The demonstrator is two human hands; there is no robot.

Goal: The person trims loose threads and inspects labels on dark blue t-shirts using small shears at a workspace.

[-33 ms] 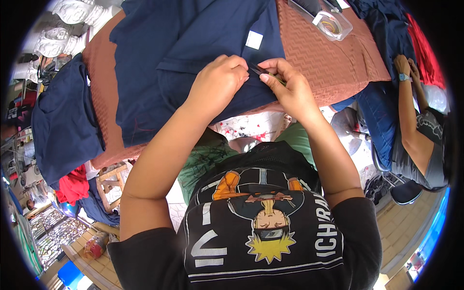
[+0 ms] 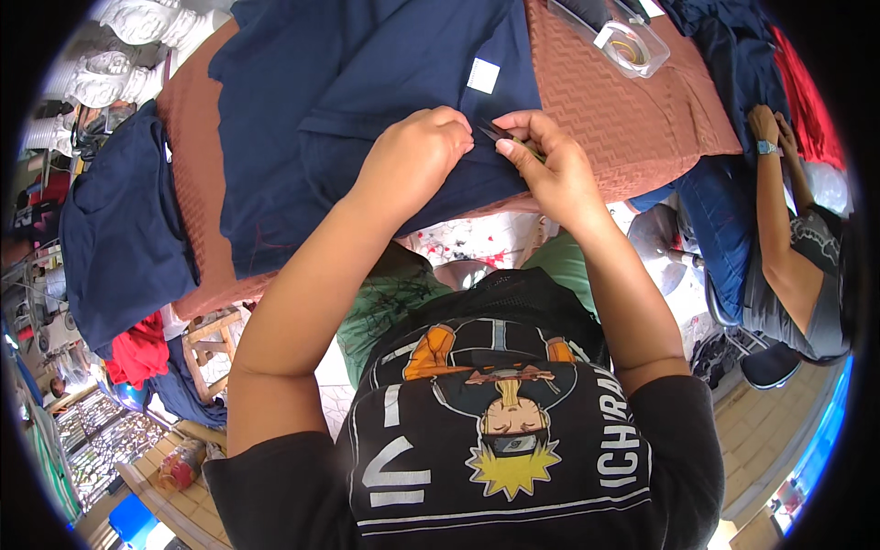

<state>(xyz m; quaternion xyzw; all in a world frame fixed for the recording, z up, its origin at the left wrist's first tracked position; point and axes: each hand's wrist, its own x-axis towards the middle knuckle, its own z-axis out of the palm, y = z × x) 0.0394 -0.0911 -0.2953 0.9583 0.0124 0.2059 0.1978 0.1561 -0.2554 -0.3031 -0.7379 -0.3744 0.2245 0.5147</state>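
Note:
A navy blue garment (image 2: pixel 275 174) with a small white label (image 2: pixel 482 76) lies spread before me. My left hand (image 2: pixel 426 142) is closed in a pinch at the garment's near part; what lies between the fingertips is mostly hidden, but it appears to be an edge of the cloth. Just to its right, my right hand (image 2: pixel 548 156) grips small thread snips (image 2: pixel 498 132), with dark pointed blades aimed toward the left fingertips. A bit of yellowish handle shows under the right fingers. The blade tips are close to the left hand, slightly apart from it.
A brown patterned cloth (image 2: pixel 632 128) covers the table. Toward its far right stands a clear plastic box (image 2: pixel 632 50) with a roll inside. Another navy garment (image 2: pixel 124 220) hangs over the left edge. At right, a co-worker's hands (image 2: pixel 763 124) handle dark cloth.
My right hand and the snips have shifted very slightly to the right, away from the left fingertips. The left hand and garment stay nearly still.

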